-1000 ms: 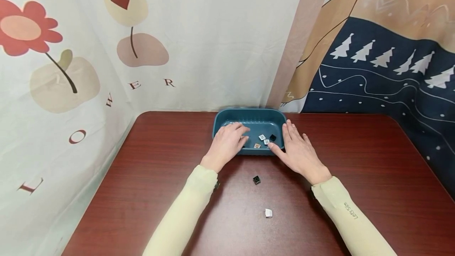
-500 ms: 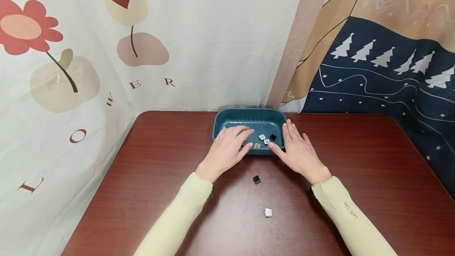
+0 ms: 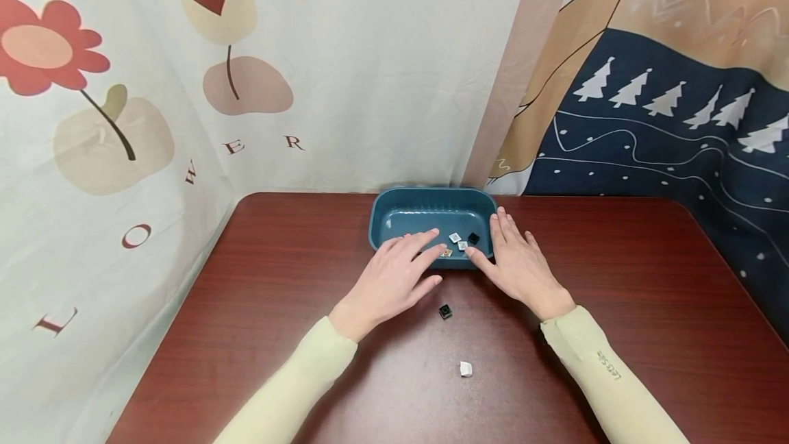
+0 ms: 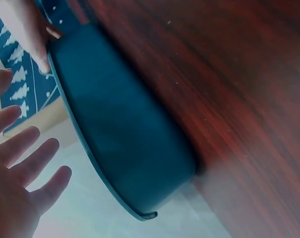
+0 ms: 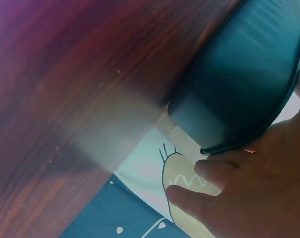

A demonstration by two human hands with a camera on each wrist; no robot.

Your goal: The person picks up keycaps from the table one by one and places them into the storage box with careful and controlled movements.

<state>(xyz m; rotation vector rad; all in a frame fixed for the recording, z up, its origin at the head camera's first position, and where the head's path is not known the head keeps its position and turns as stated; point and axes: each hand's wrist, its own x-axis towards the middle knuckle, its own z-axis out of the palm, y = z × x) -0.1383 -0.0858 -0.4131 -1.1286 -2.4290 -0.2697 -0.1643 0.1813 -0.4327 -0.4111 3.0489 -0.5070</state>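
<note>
A blue-green plastic basin (image 3: 425, 201) stands at the table's far edge, with small black, white and orange-marked keycaps in it. My left hand (image 3: 391, 281) hovers over the basin's near-left rim, its fingers spread and holding nothing. In the left wrist view those fingers (image 4: 33, 161) stand apart from the basin's outer wall (image 4: 120, 119). At the basin's right end rests my right hand (image 3: 524, 269), fingers straight along the rim and thumb over the near-right corner. On the table in front lie a black keycap (image 3: 445, 312) and, closer to me, a white keycap (image 3: 466, 369).
The dark red-brown wooden table (image 3: 277, 252) extends to both sides of the basin. Behind it hangs a light curtain (image 3: 370, 74) with flower prints, joined on the right by a navy section (image 3: 647, 149) with white trees.
My left hand has drawn back from inside the basin toward me and slightly left, its fingers spreading. The right hand, the basin and the two keycaps on the table stay put.
</note>
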